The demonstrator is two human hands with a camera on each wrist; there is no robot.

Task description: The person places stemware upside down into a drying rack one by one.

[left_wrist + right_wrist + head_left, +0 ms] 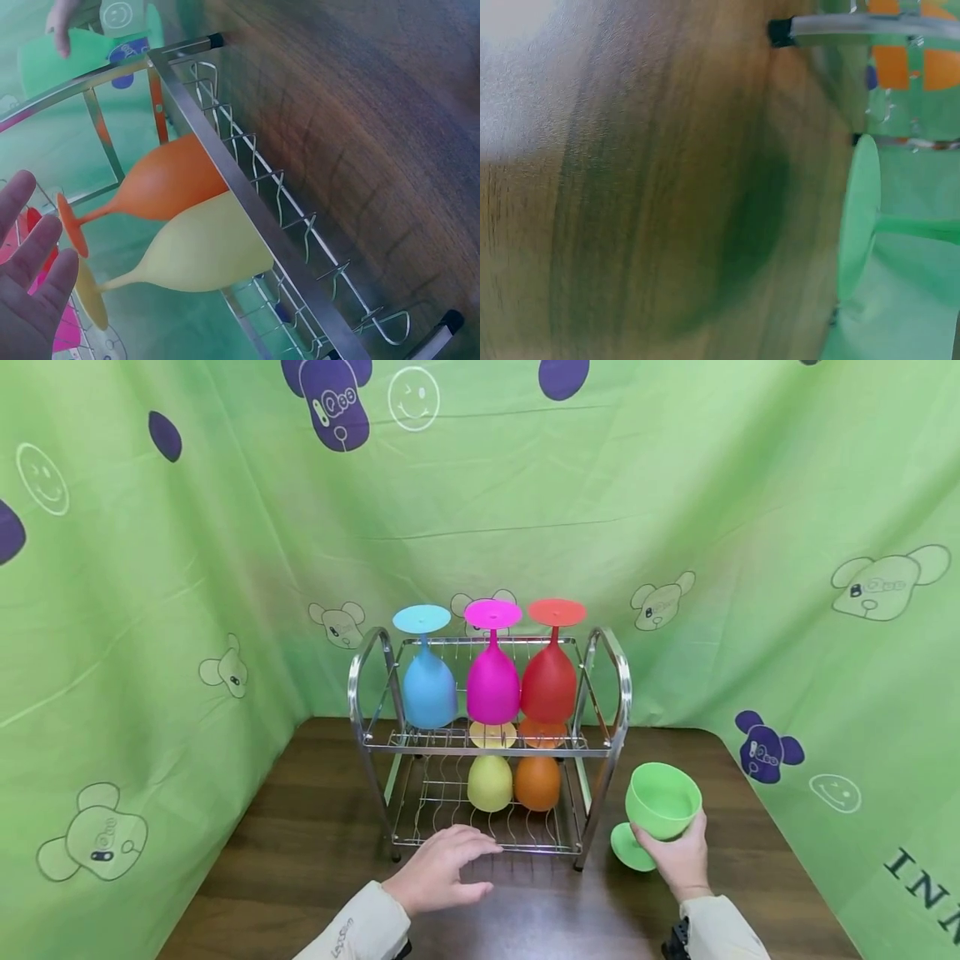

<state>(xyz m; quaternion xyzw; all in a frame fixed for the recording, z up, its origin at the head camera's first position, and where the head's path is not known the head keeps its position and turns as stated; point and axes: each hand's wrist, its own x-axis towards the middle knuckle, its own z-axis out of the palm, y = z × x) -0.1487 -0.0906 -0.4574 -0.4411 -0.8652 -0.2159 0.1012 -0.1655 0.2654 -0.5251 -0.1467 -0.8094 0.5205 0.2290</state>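
Note:
My right hand [684, 858] holds a green plastic goblet [651, 814] by its bowl, right of the rack, with the mouth up and the goblet tilted. In the right wrist view its round foot [859, 217] shows, with a shadow on the tabletop apart from it. My left hand [444, 870] is in front of the metal rack [480, 750], fingers loosely extended and holding nothing. Upside down on the upper tier stand a blue goblet [430, 693], a magenta goblet [492, 689] and a red goblet [549, 689]. A yellow goblet [490, 783] and an orange goblet [537, 783] stand inverted below.
The two-tier rack stands on a dark wooden table [285, 843], with curved chrome side handles [622, 685] rising at both ends. Wire loops [307, 240] line its lower tier. A green patterned cloth [480, 485] surrounds the table at the back and sides.

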